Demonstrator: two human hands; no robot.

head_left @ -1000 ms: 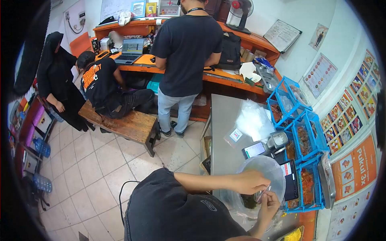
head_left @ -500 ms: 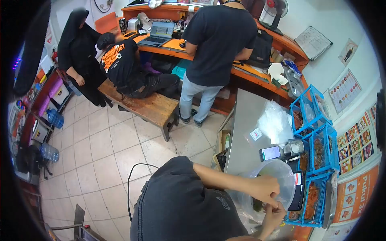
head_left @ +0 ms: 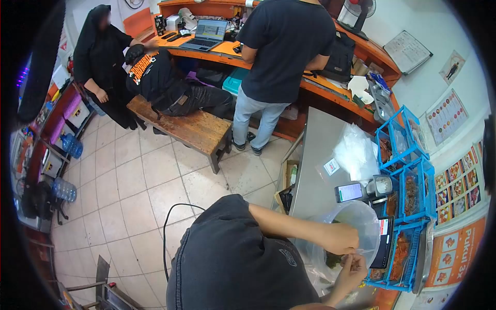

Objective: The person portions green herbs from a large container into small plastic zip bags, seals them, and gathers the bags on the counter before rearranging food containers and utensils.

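Observation:
My left hand (head_left: 341, 239) reaches across over a large translucent plastic tub (head_left: 368, 217), its fingers closed in a pinch. Close below it, my right hand (head_left: 354, 268) is closed too, its fingertips meeting those of the left. Between them shows a bit of thin clear plastic, seemingly part of a bag; most of it is hidden by the fingers. Inside the tub lies some dark green stuff (head_left: 332, 258), partly covered by my forearm and hands. A dark flat device (head_left: 383, 248) with a lit screen edge stands against the tub's far side.
On the metal table (head_left: 318, 170) lie a phone (head_left: 349, 192), clear plastic bags (head_left: 355, 152) and a small container (head_left: 382, 185). Blue baskets (head_left: 417, 188) with packed food line the wall. Three people are by the orange counter (head_left: 222, 54), one on a wooden bench (head_left: 191, 132).
Both hands stay over the tub; my left hand has turned slightly and its fingers point lower. A standing person's arm at the left now reaches toward the counter. The view has shifted slightly.

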